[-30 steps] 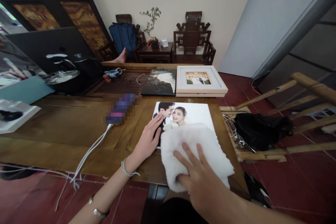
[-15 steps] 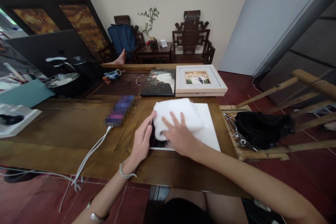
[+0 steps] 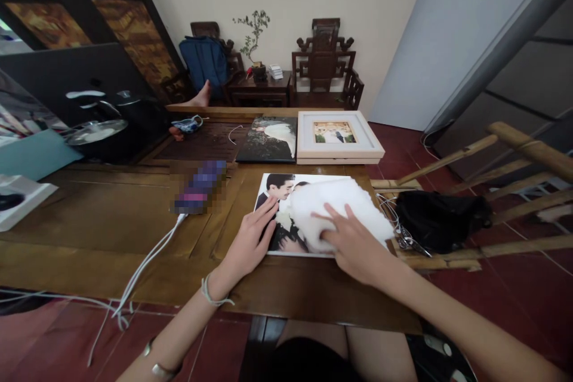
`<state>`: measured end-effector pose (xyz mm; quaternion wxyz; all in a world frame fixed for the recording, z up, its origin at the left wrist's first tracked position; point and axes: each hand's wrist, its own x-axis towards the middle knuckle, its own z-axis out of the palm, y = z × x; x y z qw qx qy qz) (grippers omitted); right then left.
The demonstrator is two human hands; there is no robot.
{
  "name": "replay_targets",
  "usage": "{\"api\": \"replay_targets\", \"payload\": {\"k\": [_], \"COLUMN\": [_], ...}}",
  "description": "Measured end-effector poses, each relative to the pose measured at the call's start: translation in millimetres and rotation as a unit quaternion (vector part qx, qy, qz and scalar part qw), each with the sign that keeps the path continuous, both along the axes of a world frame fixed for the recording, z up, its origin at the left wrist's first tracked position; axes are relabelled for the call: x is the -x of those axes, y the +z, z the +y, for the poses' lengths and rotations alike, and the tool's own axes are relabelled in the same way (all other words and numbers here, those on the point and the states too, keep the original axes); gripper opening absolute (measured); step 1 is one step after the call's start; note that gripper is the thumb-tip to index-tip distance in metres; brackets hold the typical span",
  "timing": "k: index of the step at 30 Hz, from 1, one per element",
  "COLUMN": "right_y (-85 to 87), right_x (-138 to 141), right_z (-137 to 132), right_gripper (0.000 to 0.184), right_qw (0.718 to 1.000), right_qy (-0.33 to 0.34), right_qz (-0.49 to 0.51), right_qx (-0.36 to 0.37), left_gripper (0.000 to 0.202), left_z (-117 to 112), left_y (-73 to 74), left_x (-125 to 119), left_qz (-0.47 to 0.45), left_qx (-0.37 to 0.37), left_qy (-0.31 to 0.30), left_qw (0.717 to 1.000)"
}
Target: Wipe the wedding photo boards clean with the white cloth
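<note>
On the wooden table before me lies a photo panel with a wedding picture of two people. A folded white towel covers its right part and hangs past its right edge. My right hand presses on the towel, gripping it with the thumb bent in and some fingers stretched over it. Flat along the panel's left side rests my left hand, fingers stretched out with the tips on the picture.
Behind the panel lie a dark photo panel and a pale framed picture. A blurred phone-like thing with white cables is at left. A bamboo chair holding a black bag stands right. Across the table a person's foot shows.
My right hand has slid the towel rightward across the panel, uncovering the picture's left part. My left hand stays at the left edge, its fingers now flatter on the picture.
</note>
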<state>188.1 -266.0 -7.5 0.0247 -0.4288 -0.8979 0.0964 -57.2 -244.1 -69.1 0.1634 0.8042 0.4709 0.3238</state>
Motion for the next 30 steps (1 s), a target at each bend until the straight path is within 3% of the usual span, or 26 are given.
{"api": "replay_targets", "payload": {"k": [3,6,10,12,15,20,24,30], "right_y": [2.7,7.4,10.5,9.1,5.7,-0.5,-9.2,-15.9], "right_x": [10.7,40.6,85.4,94.3,79.4,6.0,-33.9,-25.0], "right_z": [40.6,75.0,92.5,91.8,89.0,90.2,67.6,-41.5], "right_gripper": [0.043,0.039,0.045,0.044,0.044,0.047,0.045,0.038], "right_qw": [0.999,0.999,0.997,0.997,0.997,0.996,0.996,0.999], "right_qy": [-0.027,-0.017,0.03,0.04,0.026,-0.043,-0.067,0.002], "right_qz": [-0.001,0.026,0.063,0.07,0.076,0.067,0.019,-0.011], "right_qx": [-0.029,-0.025,-0.017,-0.017,-0.015,-0.026,-0.064,-0.051], "left_gripper": [0.044,0.043,0.039,0.037,0.039,0.043,0.044,0.042], "left_z": [1.9,3.0,3.4,3.3,2.8,1.7,1.7,2.7], "left_y": [-3.1,-4.0,-5.0,-5.0,-3.3,-2.0,-2.8,-2.3], "left_x": [0.9,2.1,2.9,2.5,1.4,1.0,0.5,-1.3], "left_qz": [0.009,0.005,0.002,-0.001,-0.008,-0.01,-0.005,-0.012], "left_qx": [-0.016,-0.021,-0.024,-0.023,-0.018,-0.014,-0.018,-0.035], "left_qy": [-0.004,-0.009,0.012,0.022,0.012,-0.008,-0.003,-0.002], "left_qw": [1.0,1.0,1.0,1.0,1.0,1.0,1.0,0.999]}}
